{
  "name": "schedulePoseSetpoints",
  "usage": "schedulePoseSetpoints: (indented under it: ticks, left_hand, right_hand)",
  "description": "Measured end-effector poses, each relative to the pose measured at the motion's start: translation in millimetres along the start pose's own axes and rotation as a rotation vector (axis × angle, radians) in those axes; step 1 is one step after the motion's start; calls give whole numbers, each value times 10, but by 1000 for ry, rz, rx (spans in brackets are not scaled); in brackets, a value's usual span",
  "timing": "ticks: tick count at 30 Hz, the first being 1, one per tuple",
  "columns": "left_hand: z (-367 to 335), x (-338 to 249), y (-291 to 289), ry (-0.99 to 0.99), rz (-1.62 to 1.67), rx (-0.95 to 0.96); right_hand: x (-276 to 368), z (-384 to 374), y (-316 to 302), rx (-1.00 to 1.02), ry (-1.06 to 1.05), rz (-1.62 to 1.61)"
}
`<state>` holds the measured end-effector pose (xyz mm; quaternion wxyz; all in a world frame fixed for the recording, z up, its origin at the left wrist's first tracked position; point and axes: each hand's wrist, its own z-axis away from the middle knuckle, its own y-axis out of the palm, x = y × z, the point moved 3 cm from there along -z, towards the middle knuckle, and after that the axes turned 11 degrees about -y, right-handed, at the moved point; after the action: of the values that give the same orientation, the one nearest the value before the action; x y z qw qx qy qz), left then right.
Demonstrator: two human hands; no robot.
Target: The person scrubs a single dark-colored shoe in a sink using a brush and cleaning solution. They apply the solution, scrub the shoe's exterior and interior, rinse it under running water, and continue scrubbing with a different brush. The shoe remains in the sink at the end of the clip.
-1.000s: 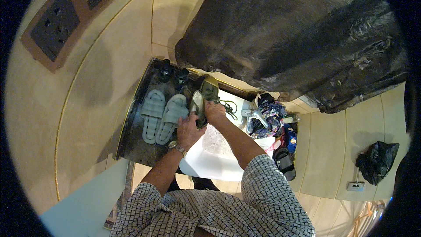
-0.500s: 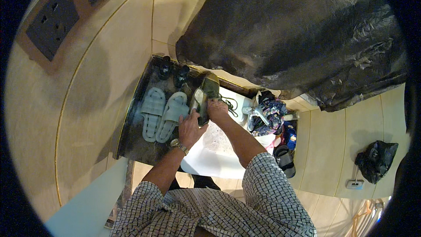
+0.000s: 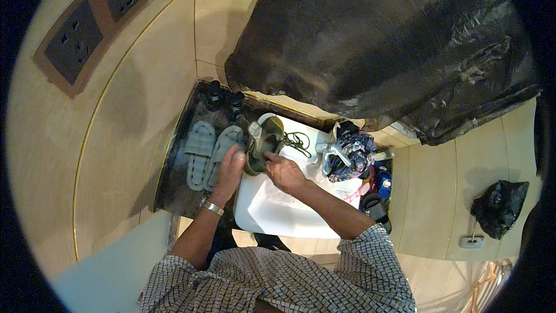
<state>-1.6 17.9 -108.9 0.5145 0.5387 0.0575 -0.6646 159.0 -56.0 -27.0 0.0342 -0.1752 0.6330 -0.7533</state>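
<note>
Right hand [image 3: 284, 175] grasping the edge of an olive-green footwear piece [image 3: 275, 124] over the basin, at the centre of the frame.

Left hand [image 3: 231, 167] lies against the left side of the footwear, too blurred to tell whether it grips; the step looks like handling or turning it between 2 hands, and any further turn calls for a firm hold on both sides and the laces [image 3: 298, 144] kept loose. The footwear has an olive rounded end, a dark opening and a pale inner edge; whether it is 1 shoe or 2 together, I cannot tell. Below and right spreads the white basin [image 3: 278, 220]; to the left, 2 pale slippers [image 3: 200, 149] lie on the dark bench [image 3: 180, 192]; at right, a silver tap [image 3: 336, 152] stands before bunched patterned cloth [image 3: 356, 153].
</note>
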Motion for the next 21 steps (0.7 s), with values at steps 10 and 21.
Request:
schedulePoseSetpoints:
  ticks: [10, 21]
  left_hand:
    - [173, 160, 259, -337, 566, 268]
    - [268, 340, 1335, -248, 679, 266]
  right_hand:
    - [839, 690, -777, 40, -164, -251]
    - [690, 1189, -553, -46, 250, -459]
